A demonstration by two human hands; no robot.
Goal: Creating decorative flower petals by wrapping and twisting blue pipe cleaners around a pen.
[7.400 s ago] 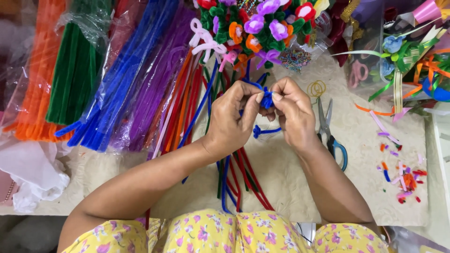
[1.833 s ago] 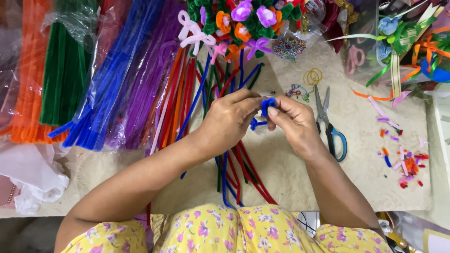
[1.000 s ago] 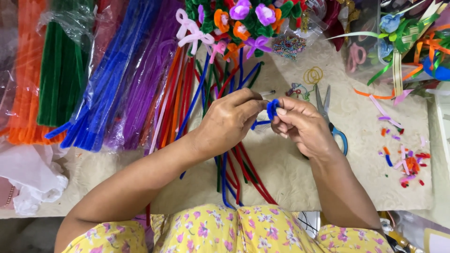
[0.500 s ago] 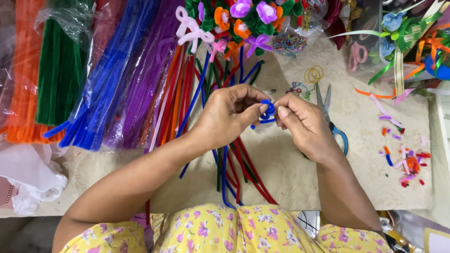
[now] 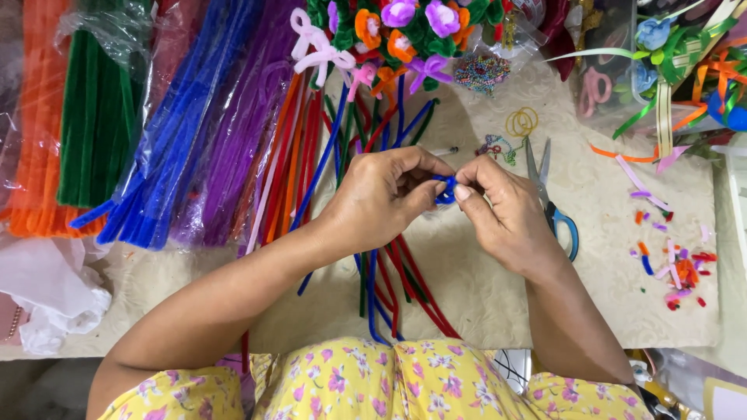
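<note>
My left hand and my right hand meet above the table, both pinching a small coil of blue pipe cleaner between thumbs and fingertips. Most of the coil is hidden by my fingers. Under my hands lie loose red, blue and green pipe cleaners, running toward me. Finished pipe-cleaner flowers in purple and orange with green leaves stand at the far edge.
Bagged bundles of orange, green, blue and purple pipe cleaners fill the left. Blue-handled scissors lie right of my right hand. Cut scraps are scattered at the right, ribbons behind them.
My hands have stayed together on the blue coil, turning and pinching it. The coil has drawn tighter and is now more hidden between my fingertips.
</note>
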